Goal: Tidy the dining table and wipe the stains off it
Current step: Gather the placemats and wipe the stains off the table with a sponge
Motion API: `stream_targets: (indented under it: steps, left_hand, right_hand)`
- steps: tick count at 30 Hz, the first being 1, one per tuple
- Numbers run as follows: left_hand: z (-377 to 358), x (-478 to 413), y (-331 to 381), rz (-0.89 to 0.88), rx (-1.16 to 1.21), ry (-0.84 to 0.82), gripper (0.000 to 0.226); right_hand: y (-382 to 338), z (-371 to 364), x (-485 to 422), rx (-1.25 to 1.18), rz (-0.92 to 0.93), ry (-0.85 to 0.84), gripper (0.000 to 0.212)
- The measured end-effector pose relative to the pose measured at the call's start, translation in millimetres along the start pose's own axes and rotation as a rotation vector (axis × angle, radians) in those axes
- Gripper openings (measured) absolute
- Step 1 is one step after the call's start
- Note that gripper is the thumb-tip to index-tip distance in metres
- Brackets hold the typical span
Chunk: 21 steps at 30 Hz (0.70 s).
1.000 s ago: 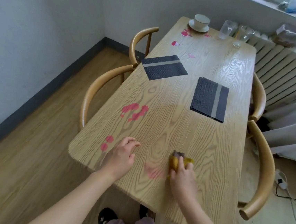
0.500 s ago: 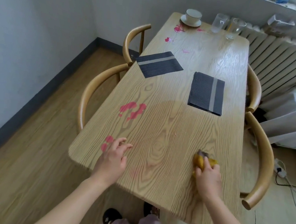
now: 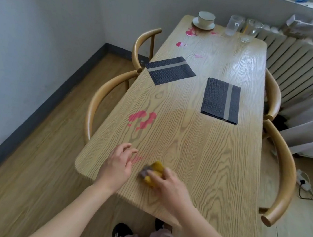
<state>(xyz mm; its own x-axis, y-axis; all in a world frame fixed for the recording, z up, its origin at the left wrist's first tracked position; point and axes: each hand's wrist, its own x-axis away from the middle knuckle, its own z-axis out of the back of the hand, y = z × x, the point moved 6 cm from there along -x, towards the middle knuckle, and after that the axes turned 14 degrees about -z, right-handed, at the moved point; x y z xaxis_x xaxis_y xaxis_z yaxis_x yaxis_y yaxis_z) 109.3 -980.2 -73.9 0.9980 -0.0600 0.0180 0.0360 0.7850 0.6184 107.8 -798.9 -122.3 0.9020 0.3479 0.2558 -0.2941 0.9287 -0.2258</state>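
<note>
low centre of frame: right hand closed around yellow sponge, pressed on table. left hand just beside it, fingers loosely spread, palm down, empty, beside faint pink smear.

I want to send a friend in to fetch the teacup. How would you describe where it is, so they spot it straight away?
Go to the long wooden dining table and look at its far end, by the wall. At the far left corner stands the white cup on its saucer, with a pink stain just in front. Unlike the two clear glasses to its right, it is opaque white and low.
</note>
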Motion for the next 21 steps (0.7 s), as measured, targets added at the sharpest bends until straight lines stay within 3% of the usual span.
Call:
stream_targets:
  steps: [6, 9, 12, 18, 21]
  left_hand:
    - [-5.8, -11.2, 12.8, -0.002, -0.006, -0.022, 0.04]
    - [-7.9, -17.6, 20.1, -0.013, -0.037, -0.029, 0.039]
    - [-11.6, -25.2, 23.7, -0.008, -0.071, -0.046, 0.04]
    - [-17.7, -52.8, 33.8, -0.009, -0.089, -0.049, 0.043]
    - [-15.5, -59.3, 34.2, 0.014, -0.083, -0.047, 0.043]
  right_hand:
    - [179.6, 48.5, -1.4, -0.284, -0.757, 0.133, 0.052]
    - [199.5, 56.1, -14.9, -0.268, -0.928, 0.119, 0.052]
    - [153.7, 56.8, -44.2, -0.211, -0.801, 0.098, 0.056]
    - [11.0, 31.1, -65.0, 0.004, -0.131, -0.154, 0.061]
    - [32.2, 34.0, -65.0, 0.023, -0.112, -0.135, 0.06]
